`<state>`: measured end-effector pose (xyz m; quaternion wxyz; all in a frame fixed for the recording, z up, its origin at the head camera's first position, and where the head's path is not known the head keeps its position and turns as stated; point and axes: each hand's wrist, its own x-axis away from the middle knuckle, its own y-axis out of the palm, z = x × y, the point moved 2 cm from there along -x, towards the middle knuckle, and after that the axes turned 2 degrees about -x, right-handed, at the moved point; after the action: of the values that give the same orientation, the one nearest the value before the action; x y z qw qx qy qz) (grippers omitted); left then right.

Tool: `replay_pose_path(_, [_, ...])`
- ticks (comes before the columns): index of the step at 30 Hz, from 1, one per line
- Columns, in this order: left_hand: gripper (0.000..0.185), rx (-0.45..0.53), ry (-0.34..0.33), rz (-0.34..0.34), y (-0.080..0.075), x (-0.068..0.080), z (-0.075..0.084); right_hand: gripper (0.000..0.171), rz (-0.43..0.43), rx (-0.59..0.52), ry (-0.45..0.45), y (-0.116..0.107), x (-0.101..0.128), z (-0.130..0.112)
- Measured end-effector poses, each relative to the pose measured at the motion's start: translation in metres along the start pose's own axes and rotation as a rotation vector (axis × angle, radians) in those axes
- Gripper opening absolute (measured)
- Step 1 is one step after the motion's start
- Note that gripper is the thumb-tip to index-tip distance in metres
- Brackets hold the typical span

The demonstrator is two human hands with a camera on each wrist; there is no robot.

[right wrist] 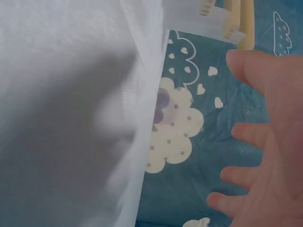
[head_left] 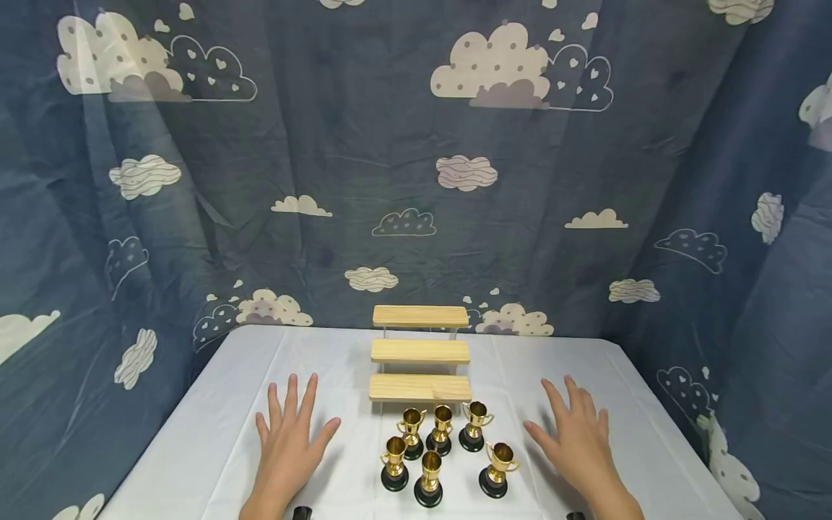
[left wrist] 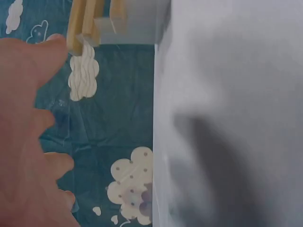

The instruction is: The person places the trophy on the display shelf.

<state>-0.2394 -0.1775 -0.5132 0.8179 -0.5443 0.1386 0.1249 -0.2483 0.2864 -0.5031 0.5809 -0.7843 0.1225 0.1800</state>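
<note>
My left hand point(head_left: 289, 440) lies flat on the white cloth point(head_left: 214, 433), palm down, fingers spread wide and straight, holding nothing. Left of my little finger the cloth runs bare out to the table's left edge. Ahead of my fingertips it runs bare to the back edge, where the cloud-print curtain point(head_left: 364, 180) hangs. The left wrist view shows my fingers point(left wrist: 28, 132) splayed, with the stand and curtain beyond them; the cloth there is blurred.

Right of my left thumb, apart from it, stand six gold cups point(head_left: 442, 451) on black bases, all upright. They form two loose rows of three: the far row sits just in front of the stand, the near row closer to my wrists. The cups stand close together; whether any touch I cannot tell.

Beyond the cups, between my two hands and further back, is the wooden stand point(head_left: 419, 354), three steps rising toward the curtain. All three steps are bare.

My right hand point(head_left: 578, 440) lies flat likewise, fingers wide and straight, holding nothing. Its thumb is near the rightmost near cup, not touching. Right of my little finger bare cloth continues to the right edge. The right wrist view confirms spread fingers point(right wrist: 265, 137).
</note>
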Motion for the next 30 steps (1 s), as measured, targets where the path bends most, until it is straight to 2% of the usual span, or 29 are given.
replay_pose_path(5, [0.084,0.155,0.037,0.071,-0.009,-0.004,0.005,0.076,0.02,-0.104,-0.026,-0.007,-0.005,-0.003])
replay_pose_path(10, [0.08,0.315,0.056,0.091,-0.018,-0.006,0.016,0.065,-0.009,-0.192,-0.049,-0.021,-0.008,-0.009])
replay_pose_path(15, [0.079,0.393,0.065,0.066,-0.022,-0.009,0.024,0.058,-0.03,-0.233,-0.077,-0.035,-0.006,-0.017])
replay_pose_path(22, [0.073,0.448,0.029,0.026,-0.022,-0.008,0.026,0.051,0.029,-0.286,-0.155,-0.045,0.003,-0.023])
replay_pose_path(26, [0.067,0.507,0.003,0.011,-0.017,-0.009,0.025,0.045,-0.022,-0.326,-0.108,-0.052,0.011,-0.028])
replay_pose_path(30, [0.059,0.604,-0.074,-0.042,-0.009,-0.011,0.023,0.038,-0.12,-0.422,-0.013,-0.053,0.019,-0.039])
